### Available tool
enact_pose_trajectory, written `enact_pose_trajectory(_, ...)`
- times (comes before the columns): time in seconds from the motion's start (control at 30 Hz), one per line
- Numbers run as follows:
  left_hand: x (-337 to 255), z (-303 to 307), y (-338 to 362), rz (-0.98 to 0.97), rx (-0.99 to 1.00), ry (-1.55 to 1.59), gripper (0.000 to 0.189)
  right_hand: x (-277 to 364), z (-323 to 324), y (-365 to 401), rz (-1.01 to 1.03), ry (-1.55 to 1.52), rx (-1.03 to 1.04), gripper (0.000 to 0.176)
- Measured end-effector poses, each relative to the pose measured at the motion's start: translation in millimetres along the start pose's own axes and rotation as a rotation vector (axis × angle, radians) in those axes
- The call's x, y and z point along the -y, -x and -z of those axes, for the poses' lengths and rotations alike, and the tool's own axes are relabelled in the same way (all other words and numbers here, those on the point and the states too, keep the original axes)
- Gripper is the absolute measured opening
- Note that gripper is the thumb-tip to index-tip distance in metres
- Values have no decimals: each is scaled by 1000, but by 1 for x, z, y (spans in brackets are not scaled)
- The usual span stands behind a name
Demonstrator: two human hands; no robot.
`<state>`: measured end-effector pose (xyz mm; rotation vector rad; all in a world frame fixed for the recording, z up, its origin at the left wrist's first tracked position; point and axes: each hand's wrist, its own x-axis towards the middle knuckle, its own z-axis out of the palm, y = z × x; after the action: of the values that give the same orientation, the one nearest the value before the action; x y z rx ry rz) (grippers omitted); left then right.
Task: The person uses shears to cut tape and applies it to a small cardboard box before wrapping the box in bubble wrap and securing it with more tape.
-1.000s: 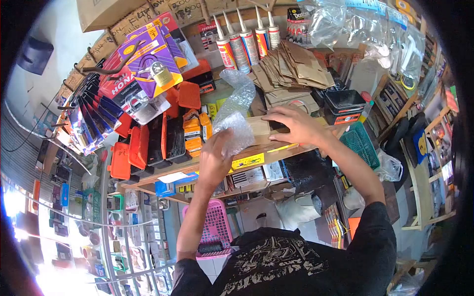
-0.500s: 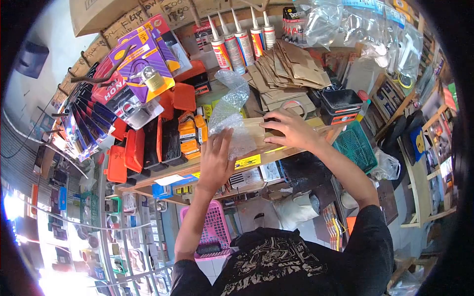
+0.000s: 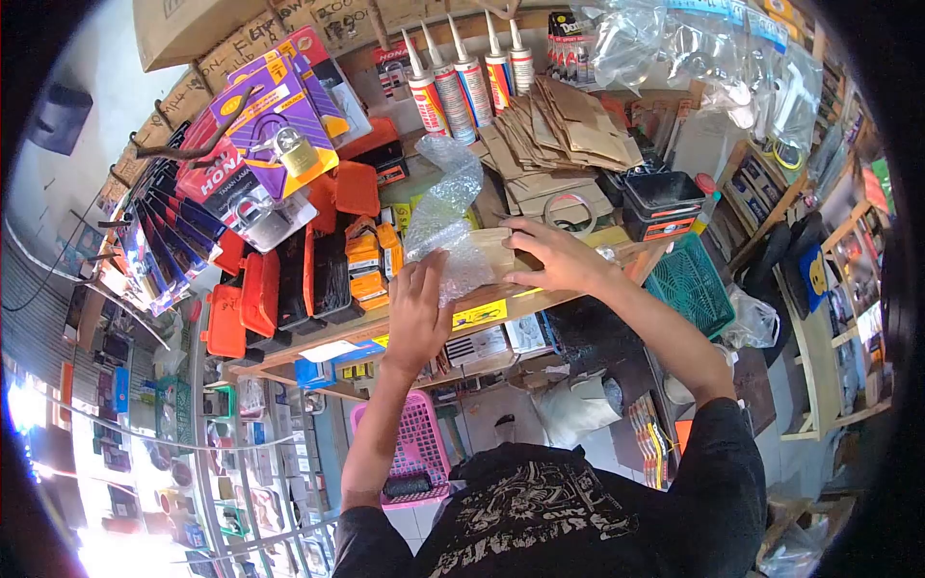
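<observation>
A sheet of bubble wrap (image 3: 448, 202) lies along the wooden counter (image 3: 549, 301), its lower end over a tan packet (image 3: 493, 252). My left hand (image 3: 421, 303) rests on the lower left edge of the wrap, fingers stretched out. At the packet's right end is my right hand (image 3: 551, 254), thumb and fingers bent around that end with a gap between them. Just behind my right hand, a roll of tape (image 3: 570, 214) lies near a pile of brown cardboard pieces (image 3: 564, 135).
Orange boxes (image 3: 260, 294) and yellow-orange packs (image 3: 368, 258) stand left of the wrap. Sealant tubes (image 3: 472, 89) line the back. Padlocks in packaging (image 3: 294, 152) hang at the left. A black bin (image 3: 665, 200) and a green basket (image 3: 691, 286) are at the right.
The fingers of my right hand have shifted slightly left and up along the packet. My left hand has stayed nearly in place on the wrap.
</observation>
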<state>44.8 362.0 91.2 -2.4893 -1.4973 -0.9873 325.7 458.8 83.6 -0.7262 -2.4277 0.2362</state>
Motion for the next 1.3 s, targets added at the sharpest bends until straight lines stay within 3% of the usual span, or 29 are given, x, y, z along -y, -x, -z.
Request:
enact_pose_trajectory(0.27,2,-2,-4,48,15,59,64,-1,-7,-2,-31,-139,-37,43)
enact_pose_trajectory(0.37,10,-15,2,97,-115,146,54,5,-9,-3,-37,-198,-114,44)
enact_pose_trajectory(0.47,8,-20,-3,275,-348,231,44,11,-9,-5,-173,-289,-164,44)
enact_pose_trajectory(0.53,4,-14,-4,318,-359,245,45,8,-13,-6,-440,-428,-195,43)
enact_pose_trajectory(0.57,2,-13,-4,364,-370,259,45,6,-13,-6,-439,-428,-192,43)
enact_pose_trajectory(0.63,2,-15,-1,354,-395,263,44,9,-2,-11,-750,-1024,-209,35)
enact_pose_trajectory(0.67,2,-16,-1,339,-417,269,44,11,7,-12,-856,-1034,-191,38)
enact_pose_trajectory(0.7,3,-18,1,337,-416,271,44,12,9,-10,-856,-1033,-194,38)
enact_pose_trajectory(0.8,2,-20,6,288,-410,259,46,1,14,3,-878,-1585,-169,48)
enact_pose_trajectory(0.9,-9,-12,12,176,-243,139,53,-2,21,22,-885,-1777,-208,51)
enact_pose_trajectory(0.97,-16,-10,16,-67,3,104,72,-1,33,28,-853,-1817,-211,52)
enact_pose_trajectory(1.0,-16,-9,17,-136,168,69,68,0,39,30,-838,-1761,-250,51)
enact_pose_trajectory(1.1,-29,-18,30,-293,291,-44,72,1,50,30,-823,-1700,-311,48)
enact_pose_trajectory(1.17,-39,-15,35,-307,293,-49,70,0,56,25,-908,-1732,-294,47)
enact_pose_trajectory(1.3,-49,-17,41,-234,319,-88,61,-10,44,19,-884,-1574,-259,51)
